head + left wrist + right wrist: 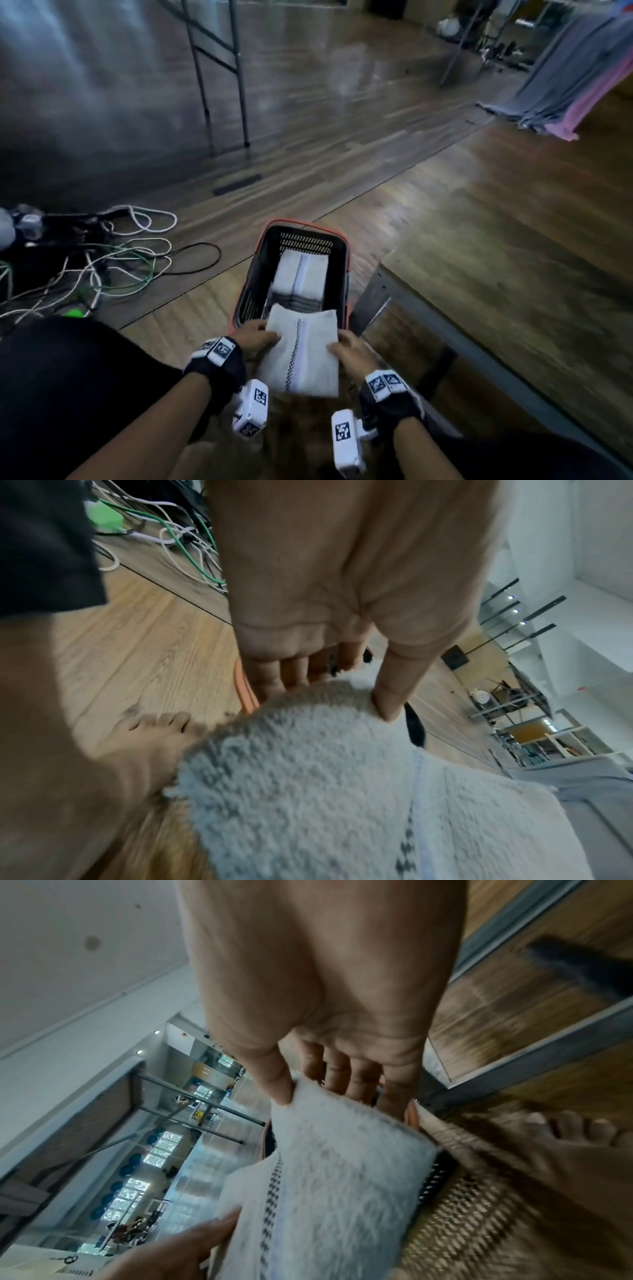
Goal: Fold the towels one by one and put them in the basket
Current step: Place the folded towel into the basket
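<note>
A folded white towel (pixel 301 353) with a dark checked stripe hangs between both hands, its far edge over the near rim of the basket (pixel 260 260). My left hand (pixel 257 337) pinches its left side, thumb on top and fingers beneath. On the towel's right side my right hand (pixel 346 349) pinches it the same way. The black basket with an orange rim stands on the wooden floor and holds a stack of folded white towels (pixel 299 277). In the left wrist view the thumb presses the fluffy towel (pixel 308 791). The right wrist view shows the towel (pixel 342 1172) pinched at its edge.
A tangle of white, green and black cables (pixel 113 267) lies on the floor to the left. Grey and pink cloths (pixel 579 78) hang at the far right. Metal table legs (pixel 219 75) stand at the back. A grey floor rail (pixel 445 329) runs right of the basket. My bare foot (pixel 161 731) is near.
</note>
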{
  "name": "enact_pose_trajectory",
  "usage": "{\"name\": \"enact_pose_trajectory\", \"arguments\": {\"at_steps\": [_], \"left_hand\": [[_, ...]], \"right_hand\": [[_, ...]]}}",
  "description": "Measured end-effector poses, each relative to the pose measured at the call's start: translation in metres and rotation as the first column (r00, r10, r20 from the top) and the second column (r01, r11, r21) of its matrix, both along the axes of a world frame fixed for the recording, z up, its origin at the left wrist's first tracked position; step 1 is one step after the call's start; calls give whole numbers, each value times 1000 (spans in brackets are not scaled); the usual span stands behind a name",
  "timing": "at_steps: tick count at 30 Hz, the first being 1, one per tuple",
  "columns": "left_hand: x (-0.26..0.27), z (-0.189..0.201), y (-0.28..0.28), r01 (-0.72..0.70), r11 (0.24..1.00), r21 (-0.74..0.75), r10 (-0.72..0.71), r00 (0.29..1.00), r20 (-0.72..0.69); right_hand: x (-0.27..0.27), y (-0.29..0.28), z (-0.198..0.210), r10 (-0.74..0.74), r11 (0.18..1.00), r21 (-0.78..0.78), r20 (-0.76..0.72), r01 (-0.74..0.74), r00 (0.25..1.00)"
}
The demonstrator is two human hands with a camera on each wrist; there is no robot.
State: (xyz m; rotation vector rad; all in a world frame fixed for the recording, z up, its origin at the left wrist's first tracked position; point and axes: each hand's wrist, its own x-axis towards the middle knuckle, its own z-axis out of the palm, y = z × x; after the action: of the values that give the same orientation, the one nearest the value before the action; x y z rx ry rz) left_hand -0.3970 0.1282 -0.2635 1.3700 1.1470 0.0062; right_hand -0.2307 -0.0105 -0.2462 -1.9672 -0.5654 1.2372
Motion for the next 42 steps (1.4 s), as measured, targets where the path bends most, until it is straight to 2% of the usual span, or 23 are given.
{"name": "enact_pose_trajectory", "arguments": {"at_steps": [5,8,12,17,22,25,26,27,29,30,32,33,35,37,39,42], "left_hand": [[43,-40,93,-19,999,42,23,994,-104],[75,-75,141,17,991,132,3,989,-151],[121,-106,183,-30,967,254,70,986,-151],[156,-140,212,-93,929,359,153,978,-142],[161,-168,217,-59,943,328,130,971,-198],[164,-168,212,-73,915,396,150,975,-166],[164,-167,209,-72,884,461,153,978,-141],[165,-165,206,-54,833,551,144,982,-120],[166,-166,203,70,710,701,69,983,-167],[166,-167,203,153,671,726,19,975,-223],[168,-176,204,289,662,691,-76,944,-322],[168,-182,205,342,661,668,-110,925,-364],[169,-200,204,370,642,672,-132,916,-379],[168,-217,202,346,616,708,-111,928,-356],[168,-225,202,320,594,738,-75,935,-346],[168,-216,202,391,624,676,-140,908,-395]], "right_hand": [[34,94,-54,-52,999,-16,1,52,999],[60,148,-87,-89,995,-30,59,90,994],[91,206,-121,-230,972,-8,131,233,964],[116,247,-150,-372,928,59,176,368,911],[118,249,-168,-447,893,48,217,448,868],[111,251,-166,-397,915,62,306,398,866],[107,251,-164,-351,934,88,396,345,849],[102,253,-162,-285,957,109,530,270,799],[94,257,-162,-141,990,115,776,82,615],[92,259,-165,-68,997,82,846,-2,529],[92,259,-177,101,992,-61,900,-108,423],[93,258,-188,180,983,-142,891,-121,417],[92,256,-209,227,974,-201,862,-106,454],[87,258,-224,176,984,-160,863,-74,473],[83,260,-232,135,991,-123,883,-57,449],[86,258,-226,155,988,-134,866,-78,475]]}}
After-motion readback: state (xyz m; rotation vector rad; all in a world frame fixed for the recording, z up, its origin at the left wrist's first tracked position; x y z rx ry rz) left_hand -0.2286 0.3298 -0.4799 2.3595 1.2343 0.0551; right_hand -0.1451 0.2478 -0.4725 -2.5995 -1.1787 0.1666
